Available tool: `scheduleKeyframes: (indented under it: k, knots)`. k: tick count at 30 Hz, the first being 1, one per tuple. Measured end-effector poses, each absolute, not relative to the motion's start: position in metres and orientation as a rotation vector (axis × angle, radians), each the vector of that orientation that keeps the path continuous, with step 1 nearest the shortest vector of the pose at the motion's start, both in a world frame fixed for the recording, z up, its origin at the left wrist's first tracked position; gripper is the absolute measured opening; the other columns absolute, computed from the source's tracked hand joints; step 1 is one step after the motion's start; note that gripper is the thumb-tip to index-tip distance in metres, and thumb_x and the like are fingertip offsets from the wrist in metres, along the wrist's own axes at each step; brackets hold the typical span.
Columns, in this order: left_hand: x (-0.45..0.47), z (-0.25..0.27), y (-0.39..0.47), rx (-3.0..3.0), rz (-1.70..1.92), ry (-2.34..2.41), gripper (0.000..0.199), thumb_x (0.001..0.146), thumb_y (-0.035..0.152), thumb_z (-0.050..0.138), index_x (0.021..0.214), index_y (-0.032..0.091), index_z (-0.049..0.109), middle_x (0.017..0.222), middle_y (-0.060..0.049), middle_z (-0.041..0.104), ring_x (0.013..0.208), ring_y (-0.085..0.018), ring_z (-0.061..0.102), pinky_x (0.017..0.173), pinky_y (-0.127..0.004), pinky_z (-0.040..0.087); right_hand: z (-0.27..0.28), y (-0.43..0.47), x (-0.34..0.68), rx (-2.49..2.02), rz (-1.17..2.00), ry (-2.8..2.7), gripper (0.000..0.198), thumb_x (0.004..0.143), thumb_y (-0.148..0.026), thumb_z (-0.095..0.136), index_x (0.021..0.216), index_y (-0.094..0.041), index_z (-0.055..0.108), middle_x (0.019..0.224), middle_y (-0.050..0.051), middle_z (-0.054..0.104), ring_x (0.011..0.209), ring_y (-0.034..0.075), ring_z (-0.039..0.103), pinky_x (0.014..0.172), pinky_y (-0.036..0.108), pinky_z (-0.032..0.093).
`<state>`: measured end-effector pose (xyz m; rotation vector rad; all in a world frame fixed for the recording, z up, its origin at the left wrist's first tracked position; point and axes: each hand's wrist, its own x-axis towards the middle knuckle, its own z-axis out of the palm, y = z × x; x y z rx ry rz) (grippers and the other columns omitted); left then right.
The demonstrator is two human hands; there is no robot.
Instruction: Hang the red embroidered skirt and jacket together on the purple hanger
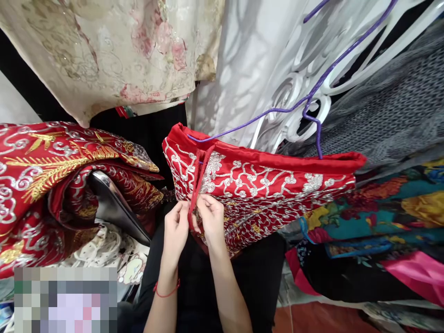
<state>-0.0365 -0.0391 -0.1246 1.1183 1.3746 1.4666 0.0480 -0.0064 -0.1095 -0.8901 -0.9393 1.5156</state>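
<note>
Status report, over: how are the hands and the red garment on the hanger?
Left hand, right hand: pinching red ties. Embroidered red garment on purple hanger. Nothing visibly blocking the hands.

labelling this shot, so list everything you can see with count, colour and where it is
embroidered garment: one, red and silver, centre
red ties: count unclear, red, at the garment's left end
hanger: one, purple, at the garment's top edge
floral cloth: one, cream and pink, upper left
embroidered cloth: one, red, gold and silver, left
glossy flat object: one, black, left
dotted fabric: one, white, lower left
scrollwork: count unclear, white, upper right
knit: one, grey, right
flowered cloth: one, teal, right
shiny cloth: one, pink, lower right
bracelet: one, red, left wrist
hands: two, left and right, bare, pinching the ties
</note>
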Motion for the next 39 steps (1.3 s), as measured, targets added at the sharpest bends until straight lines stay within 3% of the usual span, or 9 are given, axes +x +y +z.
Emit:
scheduleKeyframes:
  k: [4, 6, 9, 12, 20, 24, 27, 30, 39]
  knots:
    - [-0.05, -0.131, -0.034, 1.462, 1.38, 1.583, 0.013, 0.085, 0.028, 0.06, 0.093, 0.019, 0.063, 0.076, -0.001, 0.068, 0.065, -0.014, 0.064, 0.057, -0.021, 0.045, -0.107, -0.011, 0.052, -0.852, 1.424, -1.051, 0.034, 0.086, -0.051, 0.068, 0.081, -0.017, 0.067, 0.058, -0.005, 0.051, 0.048, 0.006, 0.041, 0.045, 0.02, 0.036]
    - [-0.054, -0.129, -0.029, 1.611, 1.447, 1.7, 0.011, 0.079, 0.024, 0.063, 0.089, 0.019, 0.062, 0.084, -0.001, 0.068, 0.073, -0.014, 0.063, 0.063, -0.021, 0.045, -0.104, -0.016, 0.053, -0.832, 1.399, -1.098, 0.031, 0.087, -0.048, 0.066, 0.082, -0.017, 0.066, 0.065, -0.003, 0.055, 0.057, 0.007, 0.047, 0.054, 0.02, 0.041]
    - [-0.058, -0.124, -0.021, 1.751, 1.496, 1.781, 0.004, 0.078, 0.021, 0.058, 0.076, 0.019, 0.056, 0.071, 0.002, 0.06, 0.062, -0.012, 0.053, 0.063, -0.022, 0.041, -0.099, -0.024, 0.053, -0.808, 1.431, -1.129, 0.029, 0.09, -0.045, 0.064, 0.082, -0.017, 0.064, 0.066, -0.002, 0.055, 0.059, 0.008, 0.047, 0.057, 0.021, 0.041]
    - [-0.057, -0.121, -0.014, 1.85, 1.467, 1.736, 0.011, 0.079, 0.019, 0.052, 0.069, 0.019, 0.052, 0.061, 0.003, 0.054, 0.054, -0.011, 0.044, 0.055, -0.022, 0.035, -0.094, -0.029, 0.051, -0.832, 1.398, -1.139, 0.029, 0.09, -0.044, 0.063, 0.081, -0.017, 0.063, 0.063, -0.004, 0.049, 0.057, 0.008, 0.043, 0.054, 0.021, 0.037]
    - [-0.041, -0.134, -0.016, 1.741, 1.675, 1.612, 0.017, 0.087, 0.022, 0.05, 0.081, 0.016, 0.065, 0.068, -0.002, 0.065, 0.056, -0.012, 0.055, 0.056, -0.021, 0.042, -0.089, -0.02, 0.049, -0.882, 1.306, -1.153, 0.03, 0.09, -0.045, 0.062, 0.08, -0.016, 0.062, 0.06, -0.005, 0.045, 0.053, 0.008, 0.039, 0.05, 0.021, 0.033]
    - [-0.038, -0.135, -0.014, 1.672, 1.668, 1.598, 0.02, 0.087, 0.023, 0.05, 0.075, 0.016, 0.065, 0.064, -0.001, 0.064, 0.055, -0.012, 0.055, 0.056, -0.021, 0.042, -0.09, -0.016, 0.048, -0.947, 1.255, -1.145, 0.03, 0.088, -0.046, 0.063, 0.081, -0.016, 0.063, 0.059, -0.005, 0.047, 0.053, 0.008, 0.042, 0.051, 0.022, 0.035]
    - [-0.037, -0.136, -0.011, 1.611, 1.667, 1.607, 0.02, 0.086, 0.023, 0.05, 0.083, 0.016, 0.069, 0.069, -0.003, 0.068, 0.059, -0.014, 0.058, 0.061, -0.022, 0.046, -0.087, -0.012, 0.046, -0.977, 1.233, -1.14, 0.028, 0.086, -0.044, 0.063, 0.081, -0.017, 0.062, 0.062, -0.003, 0.051, 0.055, 0.009, 0.046, 0.054, 0.022, 0.04]
    - [-0.034, -0.14, -0.008, 1.576, 1.682, 1.631, 0.019, 0.085, 0.021, 0.05, 0.081, 0.017, 0.068, 0.064, -0.002, 0.064, 0.059, -0.014, 0.057, 0.062, -0.023, 0.045, -0.081, -0.007, 0.044, -0.95, 1.225, -1.122, 0.025, 0.086, -0.042, 0.062, 0.079, -0.018, 0.06, 0.062, -0.005, 0.05, 0.055, 0.009, 0.046, 0.056, 0.022, 0.042]
    - [-0.032, -0.148, -0.01, 1.619, 1.693, 1.628, 0.011, 0.077, 0.017, 0.048, 0.069, 0.019, 0.056, 0.059, 0.002, 0.053, 0.052, -0.01, 0.042, 0.054, -0.022, 0.034, -0.052, 0.006, 0.038, -0.916, 1.146, -1.15, 0.024, 0.087, -0.038, 0.062, 0.073, -0.02, 0.053, 0.055, -0.009, 0.038, 0.048, 0.006, 0.032, 0.047, 0.02, 0.032]
